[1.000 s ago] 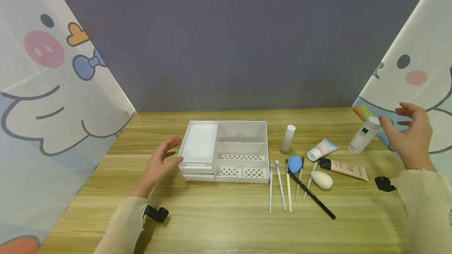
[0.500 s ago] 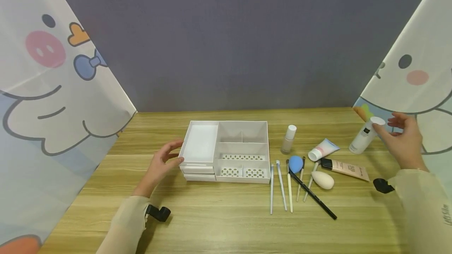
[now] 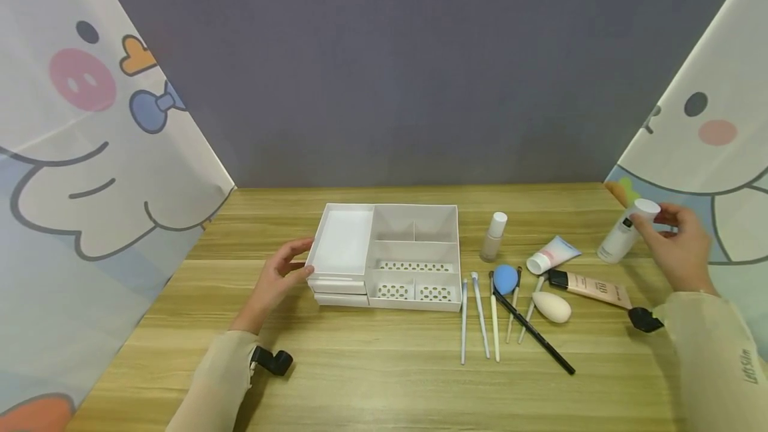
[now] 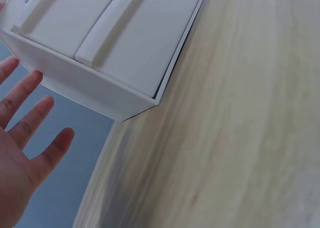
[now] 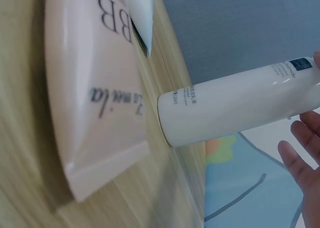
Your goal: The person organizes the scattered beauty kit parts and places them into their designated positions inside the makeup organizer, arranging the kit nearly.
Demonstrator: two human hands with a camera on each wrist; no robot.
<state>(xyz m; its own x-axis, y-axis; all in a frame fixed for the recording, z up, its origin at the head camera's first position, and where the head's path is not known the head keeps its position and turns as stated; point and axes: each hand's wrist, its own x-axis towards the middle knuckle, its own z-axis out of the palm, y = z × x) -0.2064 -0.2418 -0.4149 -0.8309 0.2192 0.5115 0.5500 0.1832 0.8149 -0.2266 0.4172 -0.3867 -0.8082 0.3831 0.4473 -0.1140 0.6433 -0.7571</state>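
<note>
A white organizer box (image 3: 414,257) with open compartments and two small drawers lies on the table. My left hand (image 3: 280,277) is at its left side, fingers spread and slightly bent, thumb at the front left corner; in the left wrist view the hand (image 4: 20,138) has some fingertips close to the box wall. At the right, a white lotion bottle (image 3: 618,240) stands on the table. My right hand (image 3: 681,245) holds it near the cap, thumb in front and fingers behind. The right wrist view shows the lotion bottle (image 5: 235,105) with its base on the table; its cap is out of frame.
Between box and lotion bottle lie several makeup brushes (image 3: 480,315), a black pencil-like stick (image 3: 540,339), a blue sponge (image 3: 505,279), a cream sponge (image 3: 552,307), a BB cream tube (image 3: 597,289) and a small tube (image 3: 555,254). A small white-capped bottle (image 3: 493,239) stands behind.
My right hand has come down and left onto the lotion bottle, its fingers closing round the upper part. My left hand has moved slightly closer against the box. The view has shifted a little.
</note>
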